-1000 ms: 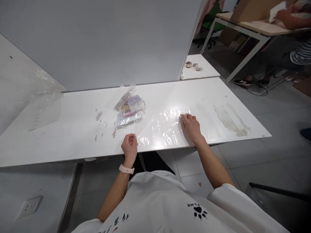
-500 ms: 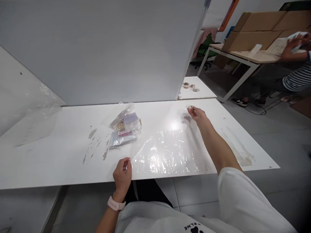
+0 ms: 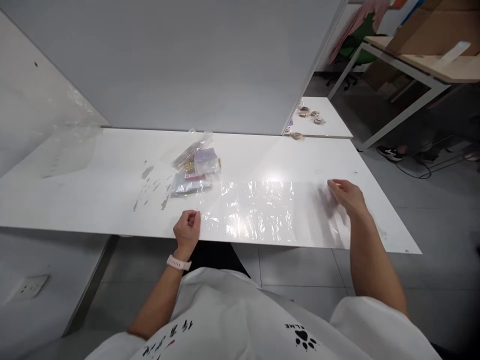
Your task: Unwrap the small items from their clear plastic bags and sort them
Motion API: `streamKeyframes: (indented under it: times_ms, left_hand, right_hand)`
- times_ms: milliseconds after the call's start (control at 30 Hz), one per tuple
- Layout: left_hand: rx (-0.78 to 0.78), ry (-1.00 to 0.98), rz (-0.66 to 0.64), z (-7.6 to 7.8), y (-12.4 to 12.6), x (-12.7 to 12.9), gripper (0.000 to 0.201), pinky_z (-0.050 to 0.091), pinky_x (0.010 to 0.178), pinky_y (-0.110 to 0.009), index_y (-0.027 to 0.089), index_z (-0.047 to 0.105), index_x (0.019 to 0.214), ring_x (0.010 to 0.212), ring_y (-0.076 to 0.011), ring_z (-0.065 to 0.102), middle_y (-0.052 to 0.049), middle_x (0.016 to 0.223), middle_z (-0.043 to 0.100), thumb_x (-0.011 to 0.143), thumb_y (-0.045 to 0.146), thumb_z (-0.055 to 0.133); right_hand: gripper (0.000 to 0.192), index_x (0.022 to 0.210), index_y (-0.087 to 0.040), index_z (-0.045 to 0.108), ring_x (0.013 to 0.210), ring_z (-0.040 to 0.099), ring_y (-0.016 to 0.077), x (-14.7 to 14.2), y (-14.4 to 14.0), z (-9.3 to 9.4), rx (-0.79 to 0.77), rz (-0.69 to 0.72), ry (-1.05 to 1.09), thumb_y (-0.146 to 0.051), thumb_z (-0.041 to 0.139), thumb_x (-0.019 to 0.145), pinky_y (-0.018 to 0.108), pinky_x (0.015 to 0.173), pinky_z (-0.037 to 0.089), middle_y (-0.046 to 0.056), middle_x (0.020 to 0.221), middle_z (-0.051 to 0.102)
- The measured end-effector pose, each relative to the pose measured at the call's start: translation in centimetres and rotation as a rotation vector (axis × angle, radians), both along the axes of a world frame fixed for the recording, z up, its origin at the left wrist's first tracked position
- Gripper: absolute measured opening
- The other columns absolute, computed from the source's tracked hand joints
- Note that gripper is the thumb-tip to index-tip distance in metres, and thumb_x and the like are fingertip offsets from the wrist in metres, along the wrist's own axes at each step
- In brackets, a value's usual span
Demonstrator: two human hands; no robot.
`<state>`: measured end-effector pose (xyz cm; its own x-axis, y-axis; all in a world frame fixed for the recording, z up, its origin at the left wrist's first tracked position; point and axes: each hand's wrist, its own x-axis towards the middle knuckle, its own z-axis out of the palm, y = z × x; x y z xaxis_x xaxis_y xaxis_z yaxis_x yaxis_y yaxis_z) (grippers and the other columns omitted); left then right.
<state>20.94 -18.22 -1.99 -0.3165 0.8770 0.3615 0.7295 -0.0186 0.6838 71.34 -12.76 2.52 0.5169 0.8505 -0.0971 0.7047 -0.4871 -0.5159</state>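
Observation:
Over the near part of the white table lies a clear plastic film, wrinkled and shining under the light. My left hand is closed in a pinch on the film's left edge. By the right end of the film, my right hand hovers low with thumb and fingers drawn together; whether film lies between them I cannot make out. At the table's far edge rests a small clear packet with brownish-gold contents.
Several clear bags, including a silvery bag, are heaped left of centre on the white table. A grey panel rises behind it. More small packets lie on a second white table. Plastic sheeting sits far left.
The small packet has left my right hand and lies at the far edge. That hand has come back toward me and rightward. My left hand still pinches the film; the view has shifted.

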Motion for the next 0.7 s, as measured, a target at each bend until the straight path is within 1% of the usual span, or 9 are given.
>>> streamKeyframes:
  times_ms: [100,200,267,367,400,467,533,600,700]
  left_hand:
    - [-0.052,-0.096,0.008,0.3,0.1,0.1,0.018,0.048,0.064,-0.030,0.021,0.061,0.081,0.058,-0.0145,0.056,0.001,0.066,0.063,0.084,0.039,0.062]
    - [-0.074,-0.169,-0.010,1.0,0.2,0.8,0.017,0.052,0.068,-0.034,0.024,0.058,0.080,0.065,-0.0172,0.061,0.001,0.070,0.065,0.086,0.039,0.062]
    - [-0.087,-0.287,-0.109,1.7,-0.1,2.1,0.016,0.055,0.074,-0.036,0.025,0.057,0.082,0.077,-0.0191,0.067,-0.001,0.081,0.070,0.091,0.038,0.060]
    - [-0.133,-0.577,-0.414,2.9,-1.2,5.2,0.010,0.053,0.096,-0.040,0.023,0.057,0.091,0.106,-0.0221,0.067,-0.006,0.113,0.072,0.096,0.031,0.055]
    - [-0.151,-0.622,-0.500,3.1,-1.7,6.3,0.010,0.050,0.102,-0.041,0.022,0.058,0.093,0.114,-0.0224,0.065,-0.008,0.122,0.069,0.096,0.030,0.054]
    - [-0.189,-0.643,-0.611,3.1,-2.6,8.2,0.010,0.046,0.109,-0.041,0.020,0.059,0.095,0.124,-0.0231,0.061,-0.011,0.131,0.066,0.096,0.028,0.054]
    - [-0.244,-0.678,-0.684,2.6,-3.3,9.2,0.012,0.041,0.114,-0.043,0.019,0.060,0.102,0.133,-0.0248,0.055,-0.014,0.140,0.059,0.096,0.029,0.055]
    - [-0.305,-0.744,-0.737,1.7,-3.6,9.3,0.026,0.037,0.117,-0.046,0.020,0.058,0.117,0.140,-0.0267,0.047,-0.015,0.149,0.051,0.094,0.032,0.059]
    - [-0.374,-0.822,-0.771,0.7,-3.4,8.4,0.054,0.035,0.118,-0.049,0.021,0.047,0.137,0.144,-0.0289,0.042,-0.016,0.151,0.047,0.089,0.036,0.067]
  right_hand:
    - [0.067,0.134,-0.019,0.058,0.096,0.063,0.0263,-0.5,-6.5,-1.5,-0.067,-0.041,-0.050,-0.066,0.057,0.085,0.040,0.080,0.046,0.014,0.117,0.067]
    - [0.076,0.140,-0.020,0.053,0.090,0.063,0.0263,-4.3,-9.9,-3.1,-0.012,0.068,-0.104,-0.064,0.065,0.079,0.040,0.075,0.047,0.014,0.116,0.064]
    - [0.071,0.141,-0.020,0.052,0.080,0.061,0.0229,-8.0,-10.7,-3.7,0.068,0.164,-0.092,-0.056,0.065,0.081,0.038,0.071,0.046,0.013,0.110,0.064]
    - [0.058,0.139,-0.020,0.054,0.073,0.059,0.0187,-14.6,-10.5,-3.7,0.151,0.333,-0.029,-0.048,0.056,0.088,0.034,0.069,0.046,0.008,0.102,0.065]
    - [0.054,0.137,-0.020,0.055,0.074,0.060,0.0185,-16.9,-10.3,-3.5,0.158,0.390,-0.014,-0.046,0.053,0.090,0.033,0.069,0.045,0.007,0.100,0.065]
    - [0.046,0.131,-0.019,0.060,0.079,0.061,0.0197,-21.4,-10.0,-2.9,0.141,0.470,-0.030,-0.044,0.049,0.094,0.031,0.069,0.044,0.007,0.096,0.065]
    - [0.038,0.122,-0.018,0.065,0.083,0.062,0.0218,-25.3,-10.0,-2.3,0.099,0.488,-0.083,-0.040,0.047,0.096,0.030,0.067,0.043,0.009,0.095,0.064]
    - [0.032,0.115,-0.018,0.067,0.084,0.062,0.0232,-27.9,-10.3,-2.0,0.064,0.464,-0.133,-0.036,0.047,0.096,0.030,0.064,0.041,0.012,0.098,0.064]
    - [0.031,0.114,-0.019,0.066,0.090,0.061,0.0267,-29.5,-11.1,-2.0,0.076,0.353,-0.227,-0.039,0.051,0.095,0.030,0.061,0.040,0.014,0.108,0.062]
